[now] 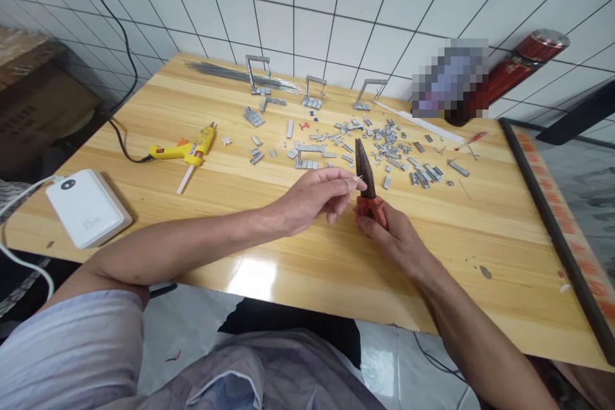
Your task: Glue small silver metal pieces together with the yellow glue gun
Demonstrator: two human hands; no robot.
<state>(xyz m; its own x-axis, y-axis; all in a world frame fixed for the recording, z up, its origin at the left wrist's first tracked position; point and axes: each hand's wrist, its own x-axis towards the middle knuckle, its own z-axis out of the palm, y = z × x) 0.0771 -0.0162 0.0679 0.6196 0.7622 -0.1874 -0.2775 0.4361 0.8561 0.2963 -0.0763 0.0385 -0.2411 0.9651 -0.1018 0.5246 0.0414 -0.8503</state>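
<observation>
Thin wire [359, 177] — partly hidden in left hand [321, 195]

Pliers [367, 182] and a glue gun [196, 146] suggest a workshop.

The right hand [394, 234] is holding long-nose pliers [366, 176] over a wooden table [480, 224].
The left hand [317, 198] is pinching a thin wire [359, 177] close by the pliers. Small metal pieces [388, 139] are lying scattered beyond, a yellow glue gun [200, 144] is resting to the left, and a wire bundle [221, 73] is lying near the white-tiled wall [317, 13].
</observation>
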